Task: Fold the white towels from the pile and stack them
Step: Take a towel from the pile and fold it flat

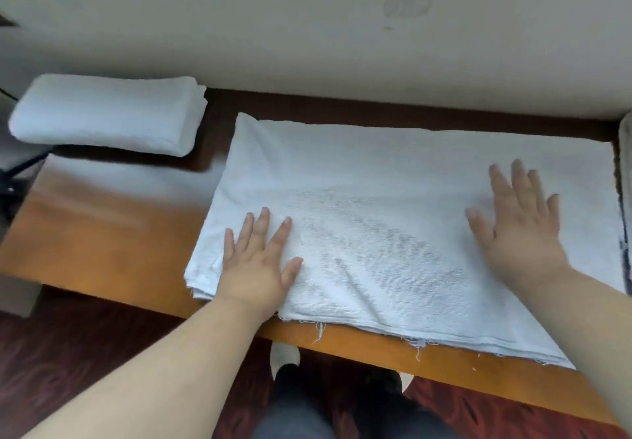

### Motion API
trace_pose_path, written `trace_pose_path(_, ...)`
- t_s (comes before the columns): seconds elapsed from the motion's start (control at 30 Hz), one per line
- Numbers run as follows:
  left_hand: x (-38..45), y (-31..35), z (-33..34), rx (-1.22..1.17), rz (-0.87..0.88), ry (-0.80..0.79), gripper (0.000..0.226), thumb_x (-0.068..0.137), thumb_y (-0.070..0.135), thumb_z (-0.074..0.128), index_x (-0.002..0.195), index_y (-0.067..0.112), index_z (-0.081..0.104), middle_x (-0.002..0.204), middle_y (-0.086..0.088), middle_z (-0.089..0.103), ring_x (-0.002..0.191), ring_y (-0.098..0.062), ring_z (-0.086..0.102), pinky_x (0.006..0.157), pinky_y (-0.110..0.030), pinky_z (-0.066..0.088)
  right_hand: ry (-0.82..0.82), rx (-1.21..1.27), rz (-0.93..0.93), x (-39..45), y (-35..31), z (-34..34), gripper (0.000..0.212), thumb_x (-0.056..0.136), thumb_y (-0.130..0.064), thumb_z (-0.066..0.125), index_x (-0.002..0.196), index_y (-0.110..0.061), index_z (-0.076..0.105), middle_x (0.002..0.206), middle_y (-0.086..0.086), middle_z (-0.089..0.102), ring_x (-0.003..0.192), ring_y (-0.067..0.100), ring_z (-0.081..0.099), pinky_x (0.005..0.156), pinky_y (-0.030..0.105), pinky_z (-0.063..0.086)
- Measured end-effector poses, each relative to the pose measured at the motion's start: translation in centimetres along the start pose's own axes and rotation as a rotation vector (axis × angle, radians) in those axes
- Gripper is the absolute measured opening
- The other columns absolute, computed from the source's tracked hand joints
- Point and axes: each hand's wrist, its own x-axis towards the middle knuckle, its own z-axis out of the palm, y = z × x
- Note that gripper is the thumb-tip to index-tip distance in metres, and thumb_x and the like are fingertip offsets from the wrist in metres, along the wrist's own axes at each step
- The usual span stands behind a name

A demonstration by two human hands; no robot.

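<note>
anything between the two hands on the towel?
Nothing but cloth. In the head view the left hand and right hand lie flat on the towel, and the stretch between them is bare towel, slightly wrinkled.

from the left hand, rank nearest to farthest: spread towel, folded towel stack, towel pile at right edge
1. Spread towel, directly under the left hand.
2. Folded towel stack, at the table's far left corner.
3. Towel pile, at the right edge of the view, beyond the right hand.
</note>
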Motion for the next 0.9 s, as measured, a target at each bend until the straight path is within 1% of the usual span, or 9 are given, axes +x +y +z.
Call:
trace_pose_path(0.13,-2.0,-4.9,0.7,-0.092,-0.255,-0.027,0.078,0.082,0.076,-0.002,0.149,0.041,-0.018,0.160,0.002,-0.022,0.147,-0.023,-0.020,0.119,-0.051,-0.005,-0.121,-0.223,-0.074,-2.7,-1.8,2.3,0.077,0.090,-0.075,0.002,0.157,-0.036,0.000,0.167,0.001,0.000,0.152,0.021,-0.011,0.122,0.051,0.002)
trace_pose_path(0.27,-2.2,-6.8,0.1,-0.271,-0.188,0.067,0.067,0.088,0.070,0.019,0.149,0.043,0.021,0.161,0.003,0.007,0.147,-0.024,0.008,0.116,-0.044,0.012,-0.004,-0.028,0.087,0.6,-7.8,-1.0,0.086,0.084,-0.076,0.018,0.137,-0.019,0.053,0.151,0.010,0.041,0.143,0.031,0.028,0.119,0.050,0.018)
trace_pose_path(0.33,-1.3,-7.3,-0.5,-0.498,-0.328,0.207,0.051,0.090,0.060,0.036,0.134,0.035,0.046,0.144,0.003,0.037,0.132,-0.026,0.035,0.106,-0.043,0.028,0.087,0.073,-0.078,2.4,-14.5,-2.1,0.070,0.090,-0.064,0.029,0.128,-0.015,0.060,0.138,0.011,0.055,0.133,0.031,0.042,0.114,0.044,0.025)
trace_pose_path(0.4,-0.5,-8.1,-0.6,-0.644,-0.465,0.254,0.046,0.091,0.049,0.050,0.132,0.028,0.048,0.129,0.001,0.048,0.119,-0.024,0.045,0.101,-0.042,0.037,0.064,0.173,-0.305,4.6,-22.4,-2.1,0.045,0.099,-0.042,0.040,0.132,-0.017,0.058,0.134,0.007,0.057,0.128,0.028,0.046,0.107,0.036,0.031)
trace_pose_path(0.5,-0.7,-9.0,0.3,-0.564,-0.348,0.285,0.025,0.090,0.042,0.054,0.110,0.026,0.057,0.101,0.007,0.057,0.096,-0.021,0.053,0.084,-0.038,0.042,-0.058,0.107,-0.523,9.4,-32.7,-1.1,0.054,0.093,-0.005,0.039,0.140,-0.028,0.050,0.145,0.002,0.044,0.133,0.025,0.037,0.108,0.036,0.034)
trace_pose_path(0.57,-1.2,-9.2,0.9,-0.512,-0.256,0.331,0.014,0.085,0.037,0.064,0.085,0.030,0.052,0.078,0.014,0.049,0.076,-0.018,0.047,0.072,-0.035,0.036,-0.136,-0.033,-0.577,13.2,-37.0,-0.9,0.069,0.085,0.002,0.036,0.144,-0.033,0.044,0.152,0.001,0.035,0.136,0.028,0.032,0.110,0.041,0.034)
trace_pose_path(0.63,-1.5,-9.5,1.6,-0.540,-0.235,0.322,0.026,0.078,0.029,0.076,0.078,0.029,0.049,0.070,0.015,0.045,0.072,-0.017,0.042,0.072,-0.034,0.033,-0.237,-0.188,-0.648,16.3,-39.5,-0.3,0.062,0.090,-0.003,0.040,0.143,-0.034,0.045,0.151,0.002,0.035,0.135,0.030,0.035,0.110,0.039,0.034)
trace_pose_path(0.77,-2.1,-10.2,1.8,-0.607,-0.113,0.396,0.031,0.071,0.022,0.085,0.079,0.021,0.055,0.069,0.013,0.049,0.069,-0.020,0.051,0.074,-0.037,0.039,-0.401,-0.507,-0.782,18.8,-41.9,0.6,0.025,0.094,-0.025,0.046,0.112,-0.033,0.062,0.112,-0.002,0.052,0.101,0.025,0.055,0.080,0.033,0.048)
trace_pose_path(0.9,-2.5,-10.5,0.9,-0.637,-0.079,0.400,0.031,0.069,0.025,0.086,0.082,0.020,0.058,0.069,0.016,0.045,0.067,-0.015,0.049,0.069,-0.035,0.046,-0.391,-0.608,-0.863,18.9,-43.5,0.9,0.016,0.093,-0.023,0.045,0.083,-0.033,0.051,0.085,-0.005,0.053,0.076,0.022,0.053,0.053,0.026,0.031)
